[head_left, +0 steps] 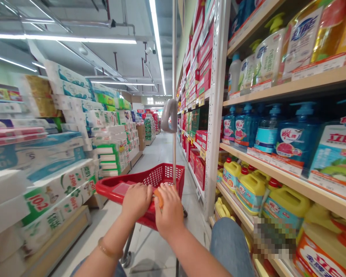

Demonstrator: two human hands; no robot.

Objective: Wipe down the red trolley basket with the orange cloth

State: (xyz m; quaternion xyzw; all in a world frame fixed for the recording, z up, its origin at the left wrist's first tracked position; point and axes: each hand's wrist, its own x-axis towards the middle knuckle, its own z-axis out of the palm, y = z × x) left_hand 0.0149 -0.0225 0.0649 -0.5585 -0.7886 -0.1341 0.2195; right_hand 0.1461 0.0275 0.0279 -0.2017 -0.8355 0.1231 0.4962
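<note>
A red plastic shopping basket [161, 176] on wheels stands in the aisle right in front of me, its grey pull handle [169, 115] raised upright. My left hand [136, 201] rests on the near rim with its fingers curled into the basket. My right hand [170, 211] is beside it, fingers closed around a small orange thing [159, 198] at the rim. What the orange thing is I cannot make out. A bracelet sits on my left wrist.
Shelves on the right hold blue detergent bottles [294, 136] above and yellow jugs [249, 188] below. Stacked tissue and paper packs [60, 184] line the left side. The tiled aisle floor [158, 150] runs ahead. My jeans-clad knee [230, 246] is at the bottom right.
</note>
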